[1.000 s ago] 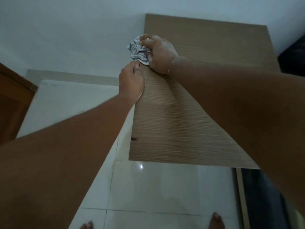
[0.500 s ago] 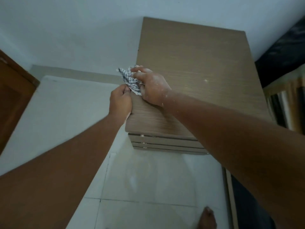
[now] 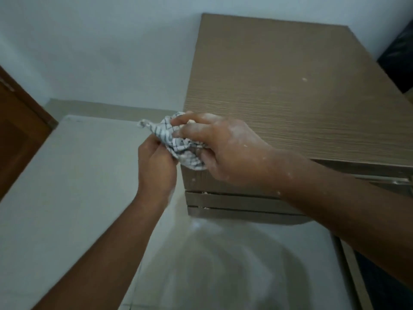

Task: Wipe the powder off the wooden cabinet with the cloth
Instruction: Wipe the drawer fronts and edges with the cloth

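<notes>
The wooden cabinet point(image 3: 290, 97) stands against the white wall, its grained top facing me. A small white speck of powder point(image 3: 304, 79) lies on the top, and bits sit in the drawer gaps at the front. My right hand point(image 3: 225, 148), dusted white, grips a crumpled white cloth with dark checks point(image 3: 178, 142) at the cabinet's front left corner. My left hand point(image 3: 156, 164) is cupped just off that corner, its fingers curled under and touching the cloth.
A white tiled floor point(image 3: 223, 265) lies below. A brown wooden door point(image 3: 15, 135) is at the far left. Something dark point(image 3: 400, 54) stands to the right of the cabinet. A grey skirting strip point(image 3: 111, 108) runs along the wall.
Both hands and the cloth have slid along the cabinet's left edge from the back toward the front corner. The view has pulled back, and the drawer fronts have come into sight.
</notes>
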